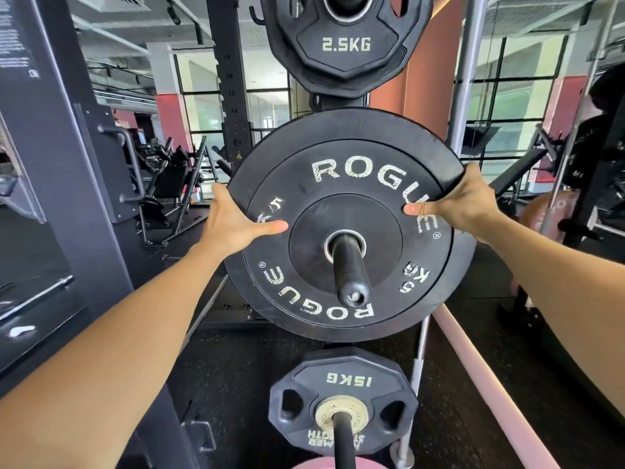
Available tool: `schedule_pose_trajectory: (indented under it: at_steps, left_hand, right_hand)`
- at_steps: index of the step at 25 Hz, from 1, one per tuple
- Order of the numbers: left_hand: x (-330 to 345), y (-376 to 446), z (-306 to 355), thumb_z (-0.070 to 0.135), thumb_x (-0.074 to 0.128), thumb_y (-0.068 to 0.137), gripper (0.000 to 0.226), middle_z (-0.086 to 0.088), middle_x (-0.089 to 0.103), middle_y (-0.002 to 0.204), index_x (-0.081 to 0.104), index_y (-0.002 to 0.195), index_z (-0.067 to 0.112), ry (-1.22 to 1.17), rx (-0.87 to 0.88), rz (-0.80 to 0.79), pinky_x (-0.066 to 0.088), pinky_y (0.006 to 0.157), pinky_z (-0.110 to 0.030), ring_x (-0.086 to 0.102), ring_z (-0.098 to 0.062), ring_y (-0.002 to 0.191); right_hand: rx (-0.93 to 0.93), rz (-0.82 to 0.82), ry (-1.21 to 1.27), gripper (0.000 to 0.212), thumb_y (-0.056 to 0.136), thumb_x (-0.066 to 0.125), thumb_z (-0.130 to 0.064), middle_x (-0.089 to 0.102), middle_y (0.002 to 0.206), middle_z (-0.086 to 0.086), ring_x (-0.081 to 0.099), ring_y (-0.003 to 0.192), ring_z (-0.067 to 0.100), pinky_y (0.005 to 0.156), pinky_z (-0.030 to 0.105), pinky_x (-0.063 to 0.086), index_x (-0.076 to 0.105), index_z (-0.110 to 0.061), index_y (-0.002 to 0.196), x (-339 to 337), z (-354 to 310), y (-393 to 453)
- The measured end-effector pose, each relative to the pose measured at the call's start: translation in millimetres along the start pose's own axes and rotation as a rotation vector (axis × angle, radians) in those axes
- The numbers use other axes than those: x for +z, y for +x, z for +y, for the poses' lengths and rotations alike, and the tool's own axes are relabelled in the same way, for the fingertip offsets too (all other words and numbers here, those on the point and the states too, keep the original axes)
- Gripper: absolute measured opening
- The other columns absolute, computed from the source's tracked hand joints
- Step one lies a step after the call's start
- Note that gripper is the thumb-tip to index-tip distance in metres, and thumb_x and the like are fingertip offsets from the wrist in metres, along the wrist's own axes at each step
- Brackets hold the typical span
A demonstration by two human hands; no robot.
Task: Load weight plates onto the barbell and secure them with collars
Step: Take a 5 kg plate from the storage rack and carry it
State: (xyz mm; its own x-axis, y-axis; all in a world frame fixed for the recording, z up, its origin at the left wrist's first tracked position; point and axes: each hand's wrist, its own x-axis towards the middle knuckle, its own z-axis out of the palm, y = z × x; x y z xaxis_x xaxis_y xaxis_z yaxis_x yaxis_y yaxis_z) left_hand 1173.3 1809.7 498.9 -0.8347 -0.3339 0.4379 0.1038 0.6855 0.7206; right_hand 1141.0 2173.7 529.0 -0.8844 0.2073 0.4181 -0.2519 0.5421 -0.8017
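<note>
Gripping the 5 kg plate (351, 218) (on its peg): left hand (233, 221); right hand (463, 201).

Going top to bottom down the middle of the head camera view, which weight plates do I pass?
2.5KG plate → Rogue 5 KG plate, gripped at its rim by the left hand and right hand → 15KG plate.
</note>
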Motion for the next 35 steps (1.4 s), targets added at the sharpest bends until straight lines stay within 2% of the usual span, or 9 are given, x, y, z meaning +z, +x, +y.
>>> schedule_pose_trajectory:
  at_steps: [5,8,11,16,20,23,26,28,35]
  left_hand:
    - [-18.9,-30.8,9.6,0.06,0.094,0.044,0.111,-0.004,0.042,0.136,0.027,0.122,0.019,0.02,-0.013,-0.021,0.042,0.104,-0.051,0.045,-0.025,0.125]
    - [-28.9,-53.1,10.8,0.06,0.094,0.044,0.112,-0.002,0.044,0.135,0.027,0.124,0.017,0.013,-0.021,-0.02,0.042,0.102,-0.046,0.045,-0.023,0.123]
    - [-37.4,-79.2,10.4,0.054,0.096,0.047,0.108,0.001,0.046,0.129,0.029,0.122,0.016,-0.032,-0.006,0.004,0.04,0.096,-0.036,0.045,-0.018,0.116]
    - [-54.0,-119.0,13.7,0.052,0.096,0.047,0.103,0.003,0.048,0.125,0.028,0.117,0.018,-0.072,-0.014,0.016,0.04,0.092,-0.034,0.046,-0.017,0.111]
    - [-67.0,-144.8,14.7,0.047,0.097,0.05,0.102,0.003,0.05,0.124,0.027,0.118,0.018,-0.1,-0.029,-0.006,0.041,0.092,-0.034,0.049,-0.019,0.114]
    - [-82.9,-162.8,6.8,0.049,0.097,0.048,0.11,0.0,0.05,0.132,0.026,0.125,0.019,-0.079,-0.063,-0.044,0.043,0.1,-0.04,0.049,-0.023,0.122]
    - [-115.1,-169.1,3.5,0.049,0.097,0.049,0.109,0.001,0.05,0.129,0.025,0.125,0.018,-0.066,-0.057,-0.047,0.044,0.096,-0.038,0.049,-0.022,0.121]
    - [-148.0,-170.5,-2.5,0.053,0.096,0.046,0.111,0.0,0.052,0.129,0.026,0.124,0.019,-0.061,-0.049,-0.018,0.045,0.095,-0.04,0.05,-0.024,0.12]
    - [-301.9,-189.5,-64.6,0.053,0.097,0.041,0.11,-0.001,0.055,0.124,0.03,0.121,0.018,-0.073,-0.007,0.08,0.047,0.095,-0.042,0.054,-0.024,0.116]
  right_hand:
    - [0.012,0.005,0.004,0.101,0.037,0.099,-0.045,0.057,0.114,-0.005,0.056,0.108,0.021,0.091,0.044,0.053,0.04,-0.022,0.117,-19.2,-3.4,-33.8]
    - [0.009,-0.004,-0.01,0.098,0.041,0.099,-0.042,0.054,0.109,-0.005,0.056,0.102,0.021,0.083,0.039,0.052,0.039,-0.022,0.116,-32.5,-13.2,-56.3]
    - [-0.013,-0.017,-0.012,0.097,0.044,0.099,-0.037,0.053,0.103,-0.007,0.052,0.098,0.018,0.084,0.037,0.051,0.041,-0.018,0.119,-45.2,-26.7,-77.9]
    - [-0.023,-0.03,-0.048,0.089,0.045,0.098,-0.038,0.046,0.086,-0.014,0.053,0.095,0.02,0.077,0.034,0.047,0.04,-0.02,0.11,-66.7,-39.0,-110.6]
    - [0.004,-0.044,-0.001,0.095,0.04,0.099,-0.036,0.059,0.105,-0.006,0.055,0.1,0.017,0.081,0.029,0.045,0.045,-0.02,0.117,-73.3,-36.5,-133.4]
    - [0.018,-0.094,-0.019,0.1,0.036,0.1,-0.038,0.061,0.116,-0.002,0.056,0.101,0.017,0.081,0.028,0.043,0.049,-0.019,0.12,-66.6,-37.1,-154.8]
    - [0.035,-0.111,-0.024,0.101,0.035,0.099,-0.039,0.06,0.115,0.0,0.057,0.104,0.021,0.081,0.034,0.047,0.047,-0.017,0.119,-57.9,-56.5,-172.2]
    - [0.008,-0.112,-0.001,0.105,0.032,0.099,-0.04,0.06,0.117,-0.001,0.058,0.107,0.022,0.087,0.037,0.05,0.046,-0.02,0.12,-48.3,-83.0,-188.3]
    - [-0.053,-0.104,0.047,0.104,0.031,0.099,-0.044,0.06,0.119,-0.003,0.058,0.107,0.021,0.087,0.039,0.052,0.046,-0.021,0.118,21.9,-193.7,-273.7]
